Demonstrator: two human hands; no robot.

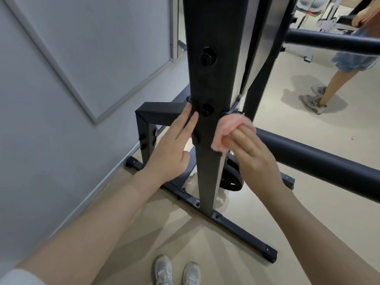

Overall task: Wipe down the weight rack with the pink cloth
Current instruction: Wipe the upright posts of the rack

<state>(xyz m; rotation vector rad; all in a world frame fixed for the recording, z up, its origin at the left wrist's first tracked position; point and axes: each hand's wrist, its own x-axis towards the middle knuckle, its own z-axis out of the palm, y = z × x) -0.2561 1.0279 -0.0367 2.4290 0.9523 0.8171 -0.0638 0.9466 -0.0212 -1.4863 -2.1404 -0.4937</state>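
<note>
Left hand (170,149): fingers straight, resting flat on the weight rack (207,83) where its side brace meets the post.
Weight rack: black upright, centre frame.
Pink cloth (230,130): bunched against the post's right edge.
Right hand (254,155): fingers curled, gripping the cloth.

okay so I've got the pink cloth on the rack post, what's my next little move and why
Probably slide the pink cloth down the upright post. Your right hand grips it at the post's right edge by the bolts, and your left hand steadies the other side.
</note>
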